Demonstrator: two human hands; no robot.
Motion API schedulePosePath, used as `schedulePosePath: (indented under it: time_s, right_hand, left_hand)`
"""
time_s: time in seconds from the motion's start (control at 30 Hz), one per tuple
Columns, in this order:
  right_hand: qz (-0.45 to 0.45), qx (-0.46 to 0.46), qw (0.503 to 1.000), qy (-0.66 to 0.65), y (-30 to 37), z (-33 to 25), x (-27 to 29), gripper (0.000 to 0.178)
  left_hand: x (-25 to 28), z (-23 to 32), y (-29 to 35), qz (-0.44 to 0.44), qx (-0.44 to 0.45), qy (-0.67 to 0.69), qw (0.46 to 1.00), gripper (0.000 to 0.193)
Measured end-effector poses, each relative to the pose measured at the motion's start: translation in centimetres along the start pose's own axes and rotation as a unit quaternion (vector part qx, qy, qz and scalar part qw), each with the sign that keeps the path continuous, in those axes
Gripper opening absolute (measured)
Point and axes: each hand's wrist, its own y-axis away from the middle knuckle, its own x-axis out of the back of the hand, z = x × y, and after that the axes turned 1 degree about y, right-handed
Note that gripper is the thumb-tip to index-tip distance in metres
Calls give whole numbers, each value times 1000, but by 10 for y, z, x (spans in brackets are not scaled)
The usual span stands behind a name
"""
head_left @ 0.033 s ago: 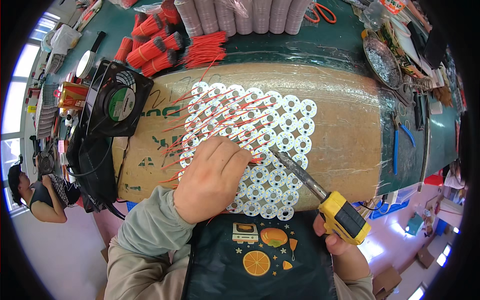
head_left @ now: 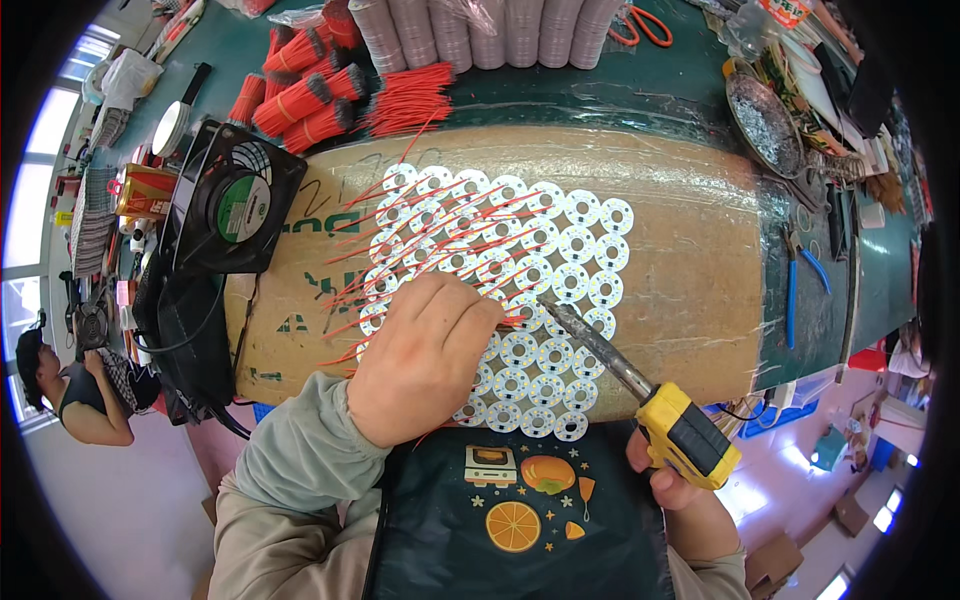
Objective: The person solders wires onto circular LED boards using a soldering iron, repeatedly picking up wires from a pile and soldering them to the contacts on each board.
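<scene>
Rows of round white LED boards (head_left: 606, 289) with centre holes lie side by side on a cardboard sheet. Thin red wires (head_left: 345, 257) slant across many of the boards, mostly toward the left. My left hand (head_left: 425, 345) is closed over the middle of the rows, its fingertips pinching red wire (head_left: 512, 321) at one board; the hand covers several boards. My right hand (head_left: 662, 478) grips the yellow and black handle of a soldering iron (head_left: 690, 432) at the lower right. Its dark tip points up-left, at a board just right of my left fingertips.
The cardboard sheet (head_left: 690, 250) lies on a green table. A black fan (head_left: 235, 200) stands at left. Behind are bundled red wires (head_left: 295, 100), a loose wire pile (head_left: 410, 98) and stacked discs (head_left: 485, 35). At right are blue-handled pliers (head_left: 793, 290) and a round metal dish (head_left: 765, 120).
</scene>
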Motion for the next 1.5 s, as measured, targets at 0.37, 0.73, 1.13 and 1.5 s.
schedulePosePath:
  time_s: [0.37,0.73,1.13,1.5]
  right_hand:
    - [-25,12,994,107,-1,2,-1,41]
    - [-15,-17,1000,-22,4,-9,2,39]
    - [-14,-53,997,-52,11,-29,3,38]
    - [-7,-58,998,30,16,-28,3,32]
  left_hand:
    - [-1,-2,1,6,-5,4,1000,27]
    - [-1,-2,1,7,-9,6,1000,27]
    - [0,0,2,7,16,14,1000,23]
    - [-1,6,4,-4,-32,15,999,34]
